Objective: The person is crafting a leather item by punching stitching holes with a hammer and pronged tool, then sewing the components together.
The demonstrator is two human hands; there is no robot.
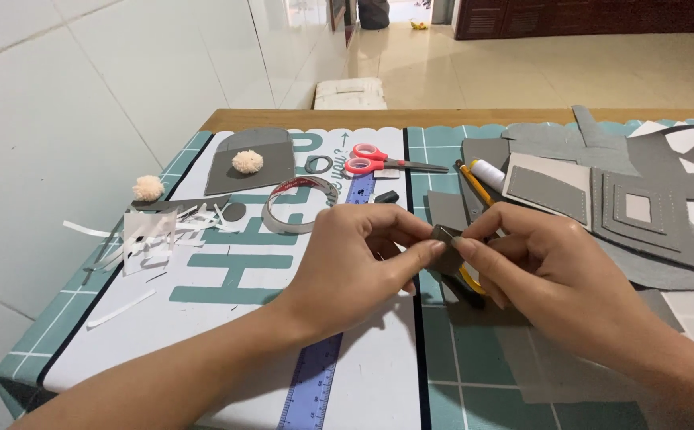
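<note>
Both hands meet at the centre of the frame, just right of the middle line of the cutting mat (pixel 522 374). The left hand (pixel 355 259) and the right hand (pixel 542 267) each pinch the small grey felt piece (pixel 445 236) between thumb and fingertip, one from each side. The piece sits directly between them, tilted, equally close to both. Under the right palm something yellow and black shows, possibly a craft knife (pixel 468 280), hard to tell. Red scissors (pixel 379 160) lie well apart, upper centre.
</note>
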